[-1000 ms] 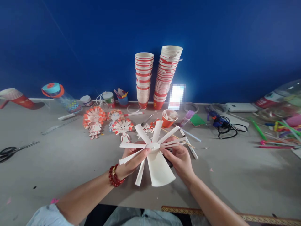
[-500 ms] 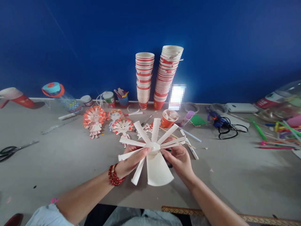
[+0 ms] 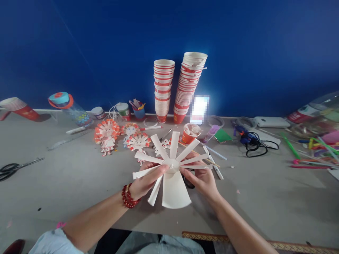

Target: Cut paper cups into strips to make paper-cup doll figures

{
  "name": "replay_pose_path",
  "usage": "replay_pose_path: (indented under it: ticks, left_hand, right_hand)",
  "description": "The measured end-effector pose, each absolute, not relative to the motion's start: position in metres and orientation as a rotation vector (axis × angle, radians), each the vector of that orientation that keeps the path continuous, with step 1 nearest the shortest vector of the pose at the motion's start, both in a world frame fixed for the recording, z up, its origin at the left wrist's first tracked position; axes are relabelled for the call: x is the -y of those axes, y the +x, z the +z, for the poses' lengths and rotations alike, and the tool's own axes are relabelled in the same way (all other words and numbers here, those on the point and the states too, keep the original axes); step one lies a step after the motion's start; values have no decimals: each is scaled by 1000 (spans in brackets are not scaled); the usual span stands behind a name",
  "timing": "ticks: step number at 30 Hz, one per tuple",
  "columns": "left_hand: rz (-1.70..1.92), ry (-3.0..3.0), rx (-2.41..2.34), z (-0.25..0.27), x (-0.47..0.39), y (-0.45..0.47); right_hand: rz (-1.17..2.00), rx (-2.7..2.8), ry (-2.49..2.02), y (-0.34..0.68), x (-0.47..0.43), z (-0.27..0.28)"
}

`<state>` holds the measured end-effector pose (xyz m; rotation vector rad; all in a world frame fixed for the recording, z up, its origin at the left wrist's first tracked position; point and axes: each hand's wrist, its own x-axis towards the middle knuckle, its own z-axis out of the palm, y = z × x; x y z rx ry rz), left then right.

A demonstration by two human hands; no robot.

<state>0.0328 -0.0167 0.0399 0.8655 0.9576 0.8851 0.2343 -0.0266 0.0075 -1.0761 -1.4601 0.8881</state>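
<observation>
A white paper cup cut into strips is held up over the table, its strips splayed out like spokes around the round base. One section at the front is left as a wide uncut flap. My left hand, with red beads at the wrist, grips it from the left, thumb on the base's edge. My right hand pinches the strips close to the base on the right side. Something black, perhaps a scissors handle, shows partly beneath the cup near my right hand.
Decorated paper figures lie behind my left hand. Two tall stacks of paper cups stand at the wall, beside a bright blurred screen. Scissors lie at left; a glue gun and coloured sticks are at right.
The cut cup has turned slightly, its wide flap shifting left. On the right, strips by my right hand have spread apart. Both hands keep their hold.
</observation>
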Motion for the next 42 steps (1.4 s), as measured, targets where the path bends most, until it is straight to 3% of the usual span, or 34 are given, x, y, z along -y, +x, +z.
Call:
replay_pose_path:
  ticks: [24,42]
  left_hand:
    - [940,884,-1091,29,21,34]
    - [937,821,-1110,25,19,36]
  right_hand:
    - [973,1494,-1146,236,25,1]
    - [834,1552,-1156,236,25,8]
